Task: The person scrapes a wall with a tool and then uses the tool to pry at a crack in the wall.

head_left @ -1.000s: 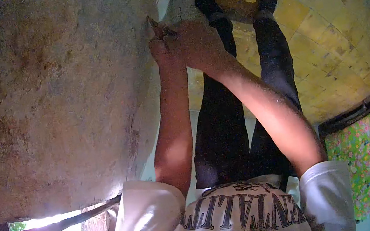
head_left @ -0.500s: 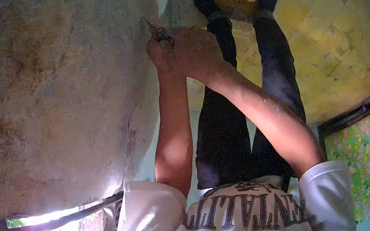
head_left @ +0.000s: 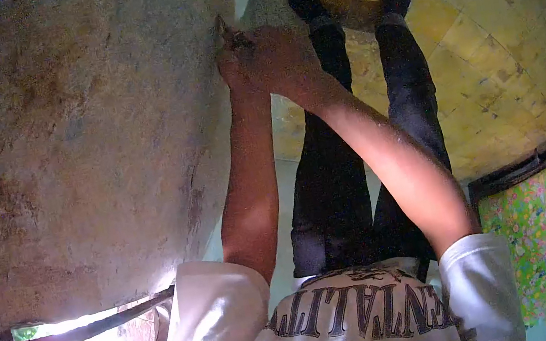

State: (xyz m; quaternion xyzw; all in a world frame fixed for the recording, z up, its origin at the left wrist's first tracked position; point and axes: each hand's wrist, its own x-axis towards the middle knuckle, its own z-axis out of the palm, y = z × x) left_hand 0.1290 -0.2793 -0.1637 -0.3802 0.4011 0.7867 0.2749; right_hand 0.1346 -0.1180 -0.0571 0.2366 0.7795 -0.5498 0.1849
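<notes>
My left hand (head_left: pixel 238 68) is closed at the upper middle, close to the stained brown wall. A small dark thing (head_left: pixel 239 41) shows at its fingers, with a thin, pale, pointed end (head_left: pixel 221 26) sticking up beside the wall. Dim light hides what kind of thing it is. Right against the left hand, my right hand (head_left: pixel 286 56) is also closed, its back towards me. Its fingers are mostly hidden, so what they grip cannot be made out.
The stained wall (head_left: pixel 75 153) fills the left side. Yellowish floor tiles (head_left: pixel 486 62) lie under my dark-trousered legs (head_left: pixel 326 183). A barred opening (head_left: pixel 77 337) with greenery is at lower left, a green flowered curtain (head_left: pixel 529 236) at lower right.
Both hands have shifted slightly up in the view, together with the pointed thing. They stay pressed together beside the wall.
</notes>
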